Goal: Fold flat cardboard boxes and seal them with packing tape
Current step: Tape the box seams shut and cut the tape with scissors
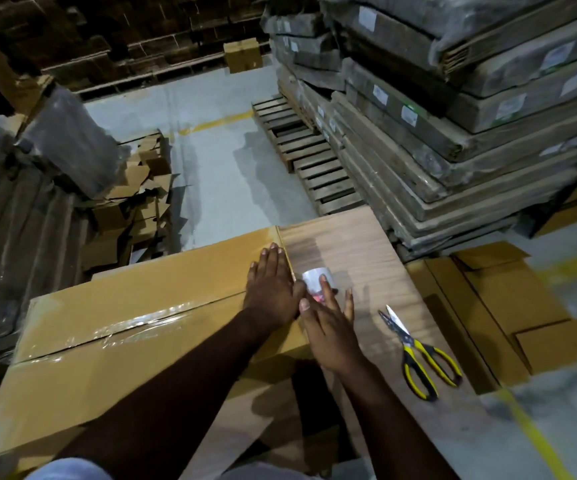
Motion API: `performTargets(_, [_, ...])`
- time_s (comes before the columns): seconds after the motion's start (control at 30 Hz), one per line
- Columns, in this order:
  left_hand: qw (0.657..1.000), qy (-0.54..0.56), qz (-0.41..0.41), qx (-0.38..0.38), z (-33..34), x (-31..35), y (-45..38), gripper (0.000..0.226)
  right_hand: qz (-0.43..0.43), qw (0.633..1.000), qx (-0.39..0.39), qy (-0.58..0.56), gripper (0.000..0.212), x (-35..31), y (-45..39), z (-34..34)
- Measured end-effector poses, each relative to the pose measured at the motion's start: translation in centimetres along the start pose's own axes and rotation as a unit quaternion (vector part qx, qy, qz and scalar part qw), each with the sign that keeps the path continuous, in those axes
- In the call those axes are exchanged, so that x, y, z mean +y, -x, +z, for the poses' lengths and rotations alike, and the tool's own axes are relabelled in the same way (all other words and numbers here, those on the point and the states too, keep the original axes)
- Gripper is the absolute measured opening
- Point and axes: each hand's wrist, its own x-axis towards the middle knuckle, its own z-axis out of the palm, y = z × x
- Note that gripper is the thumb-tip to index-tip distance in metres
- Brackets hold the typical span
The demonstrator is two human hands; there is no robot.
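A long brown cardboard box [134, 327] lies on the wooden table [359, 251], its top seam covered with clear tape [134, 323]. My left hand [271, 289] lies flat, fingers straight, on the box's right end near the edge. A roll of clear packing tape [316, 277] stands on the table just right of the box. My right hand [332, 327] sits beside it with straight fingers, one fingertip touching the roll.
Yellow-handled scissors [418, 355] lie on the table at right. Flat cardboard sheets [508, 320] lie on the floor further right. Wrapped stacks of boards [453, 133] rise on pallets [308, 150] behind. Loose boxes [134, 202] and wrapped bundles [20, 220] stand at left.
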Motion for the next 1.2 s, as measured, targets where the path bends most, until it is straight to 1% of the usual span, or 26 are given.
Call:
performTargets(0.03, [1.0,-0.002,-0.001,0.005,0.1,0.2,0.1,0.092,0.006,0.999,0.024,-0.02,0.094,0.3,0.3,0.3])
performTargets(0.1, [1.0,0.001,-0.011,0.003,0.0,0.9,0.0,0.091,0.026,0.986,0.119,-0.118,0.056,1.1,0.6,0.6])
performTargets(0.13, [1.0,0.001,-0.018,-0.003,-0.2,1.2,-0.1,0.091,0.06,0.964,0.183,-0.181,0.038,1.4,0.2,0.5])
performTargets(0.17, [1.0,-0.002,-0.023,-0.007,-0.4,1.5,-0.3,0.091,0.119,0.933,0.235,-0.245,0.031,1.6,-0.5,0.3])
performTargets(0.2, [1.0,-0.003,-0.029,-0.01,-0.6,1.7,-0.4,0.092,0.196,0.897,0.251,-0.307,0.037,1.6,-1.5,-0.3])
performTargets(0.23, [0.999,-0.002,-0.035,-0.014,-0.7,1.9,-0.4,0.093,0.276,0.858,0.218,-0.374,0.051,1.6,-2.6,-0.9])
performTargets(0.27, [0.999,0.001,-0.041,-0.016,-0.8,2.1,-0.3,0.094,0.34,0.822,0.156,-0.429,0.063,1.8,-3.6,-1.0])
performTargets(0.3, [0.999,0.002,-0.047,-0.015,-0.7,2.4,-0.2,0.095,0.378,0.787,0.089,-0.479,0.067,1.8,-4.3,-0.9])
performTargets(0.33, [0.999,0.002,-0.052,-0.013,-0.6,2.7,-0.1,0.094,0.39,0.763,0.042,-0.514,0.067,1.8,-4.7,-0.4])
performTargets(0.37, [0.998,0.001,-0.059,-0.009,-0.5,2.9,-0.1,0.094,0.385,0.752,0.027,-0.535,0.066,1.7,-4.9,0.1])
performTargets(0.43, [0.997,-0.002,-0.072,-0.006,-0.7,3.4,-0.4,0.096,0.375,0.758,0.056,-0.531,0.071,2.0,-4.9,1.4])
performTargets(0.5, [0.997,-0.011,-0.08,-0.015,-0.9,3.6,-0.8,0.106,0.369,0.776,0.075,-0.506,0.082,2.5,-4.9,2.6])
performTargets(0.57, [0.996,-0.017,-0.083,-0.026,-1.2,3.8,-0.9,0.121,0.369,0.791,0.07,-0.483,0.094,2.7,-5.0,3.1])
performTargets(0.6, [0.996,-0.027,-0.084,-0.019,-1.3,3.8,-0.9,0.124,0.369,0.792,0.058,-0.483,0.102,2.7,-4.8,3.0])
performTargets(0.63, [0.996,-0.042,-0.083,-0.001,-1.4,3.9,-0.9,0.121,0.368,0.794,0.047,-0.482,0.108,2.7,-4.7,2.9])
performTargets(0.67, [0.995,-0.057,-0.082,0.019,-1.6,4.0,-1.1,0.114,0.365,0.802,0.037,-0.471,0.108,2.6,-4.6,2.5])
performTargets(0.73, [0.992,-0.08,-0.085,0.044,-1.8,4.2,-1.4,0.101,0.341,0.84,0.056,-0.419,0.093,2.5,-4.4,1.9])
performTargets(0.8, [0.991,-0.09,-0.087,0.047,-1.6,4.3,-1.7,0.091,0.28,0.879,0.108,-0.37,0.082,2.1,-3.5,1.5])
performTargets(0.83, [0.991,-0.088,-0.083,0.051,-1.4,4.3,-1.7,0.085,0.241,0.901,0.117,-0.341,0.075,1.7,-2.7,1.5])
performTargets(0.9, [0.992,-0.084,-0.069,0.064,-0.9,3.7,-1.7,0.074,0.182,0.934,0.079,-0.297,0.054,0.5,-1.1,1.7])
performTargets(0.93, [0.992,-0.086,-0.06,0.076,-0.7,3.2,-1.7,0.066,0.168,0.937,0.047,-0.303,0.042,-0.1,-0.6,1.7])
performTargets(0.97, [0.991,-0.088,-0.054,0.09,-0.8,2.7,-1.8,0.058,0.151,0.938,0.014,-0.313,0.035,-0.8,-0.3,1.3])
performTargets(1.03, [0.99,-0.086,-0.042,0.102,-1.0,1.8,-2.1,0.048,0.111,0.951,-0.028,-0.286,0.039,-1.5,-0.8,0.5])
performTargets(1.1, [0.992,-0.079,-0.037,0.096,-1.0,1.5,-2.3,0.047,0.076,0.97,-0.053,-0.223,0.05,-0.9,-1.6,0.4])
performTargets(1.17, [0.991,-0.088,-0.041,0.089,-1.0,1.4,-2.2,0.049,0.04,0.983,-0.032,-0.174,0.07,0.0,-1.5,0.7])
performTargets(1.2, [0.991,-0.092,-0.041,0.089,-0.9,1.4,-2.0,0.051,0.036,0.985,-0.018,-0.167,0.073,0.4,-0.9,0.6])
